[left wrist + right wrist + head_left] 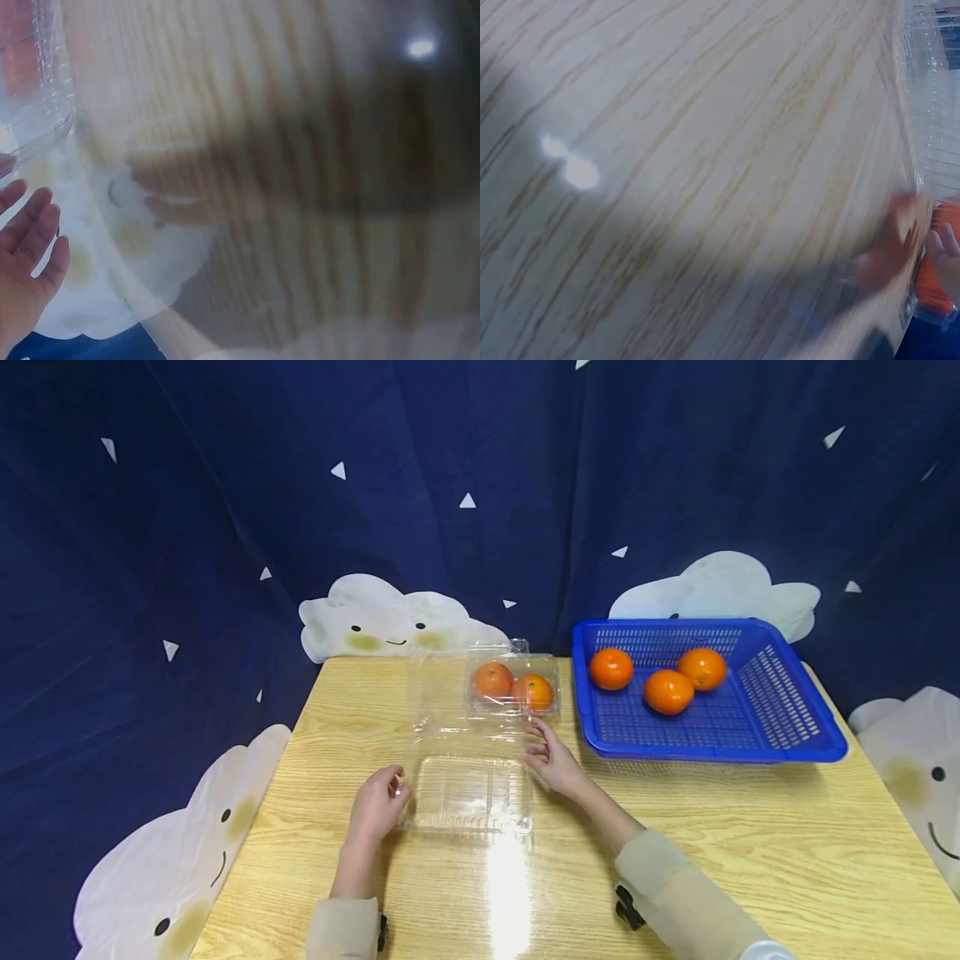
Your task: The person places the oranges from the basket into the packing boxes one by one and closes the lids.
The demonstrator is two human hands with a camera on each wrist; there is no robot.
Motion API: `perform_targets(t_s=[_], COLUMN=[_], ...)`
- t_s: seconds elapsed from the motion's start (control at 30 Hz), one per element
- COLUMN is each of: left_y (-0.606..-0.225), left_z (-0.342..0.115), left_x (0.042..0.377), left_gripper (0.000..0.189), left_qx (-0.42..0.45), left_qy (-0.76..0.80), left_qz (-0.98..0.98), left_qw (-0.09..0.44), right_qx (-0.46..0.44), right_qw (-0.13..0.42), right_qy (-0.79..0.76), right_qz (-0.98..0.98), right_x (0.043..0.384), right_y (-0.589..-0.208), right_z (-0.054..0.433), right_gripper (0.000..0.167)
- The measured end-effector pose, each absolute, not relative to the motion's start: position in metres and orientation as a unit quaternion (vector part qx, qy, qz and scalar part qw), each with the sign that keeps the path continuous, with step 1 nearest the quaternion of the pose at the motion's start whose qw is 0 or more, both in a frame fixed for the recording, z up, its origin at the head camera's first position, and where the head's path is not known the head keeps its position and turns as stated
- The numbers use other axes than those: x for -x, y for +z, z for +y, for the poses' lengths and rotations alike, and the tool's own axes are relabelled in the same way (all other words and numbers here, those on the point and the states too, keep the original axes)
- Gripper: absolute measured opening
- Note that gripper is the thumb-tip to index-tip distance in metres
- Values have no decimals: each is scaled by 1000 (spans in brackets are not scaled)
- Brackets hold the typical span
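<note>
A clear plastic clamshell box [472, 797] lies unfolded on the table, its base near me and its transparent lid [438, 685] toward the back. My left hand [378, 803] is at the base's left edge, fingers loosely bent; in the left wrist view its fingers [34, 229] are spread beside clear plastic. By the right side, near the fold, is my right hand [553, 762], its fingers extended and slightly apart. Behind the lid, a second clear box [556, 672] contains two oranges [492, 680]. Orange fruit [930, 289] appears behind the right fingers in the right wrist view.
At the back right stands a blue plastic basket [757, 727] with three oranges [669, 692] inside. The wooden table [300, 827] reflects a bright light near its front. A dark blue curtain [480, 552] with white clouds borders the table's back and sides.
</note>
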State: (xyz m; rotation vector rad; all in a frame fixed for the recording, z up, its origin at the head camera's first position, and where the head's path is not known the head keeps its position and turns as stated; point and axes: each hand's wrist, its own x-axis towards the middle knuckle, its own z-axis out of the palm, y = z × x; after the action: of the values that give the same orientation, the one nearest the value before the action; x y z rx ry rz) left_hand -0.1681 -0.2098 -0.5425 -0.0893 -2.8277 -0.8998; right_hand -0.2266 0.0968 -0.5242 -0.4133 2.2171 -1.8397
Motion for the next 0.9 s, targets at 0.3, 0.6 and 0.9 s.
perform_targets(t_s=[0.3, 0.6, 0.9], left_y=[-546, -545, -546], left_z=[-200, -190, -180], left_x=[172, 174, 177], left_gripper=[22, 24, 22], left_qx=[41, 46, 43], left_qy=[-274, -246, -220], left_qz=[-954, -960, -967], left_qw=[112, 124, 121], right_qx=[151, 116, 101], right_qw=[79, 30, -15], right_qy=[-579, -497, -457], right_qz=[797, 859, 883], right_x=[228, 227, 226], right_y=[-535, -546, -550], right_z=[103, 105, 107], right_gripper=[66, 63, 62])
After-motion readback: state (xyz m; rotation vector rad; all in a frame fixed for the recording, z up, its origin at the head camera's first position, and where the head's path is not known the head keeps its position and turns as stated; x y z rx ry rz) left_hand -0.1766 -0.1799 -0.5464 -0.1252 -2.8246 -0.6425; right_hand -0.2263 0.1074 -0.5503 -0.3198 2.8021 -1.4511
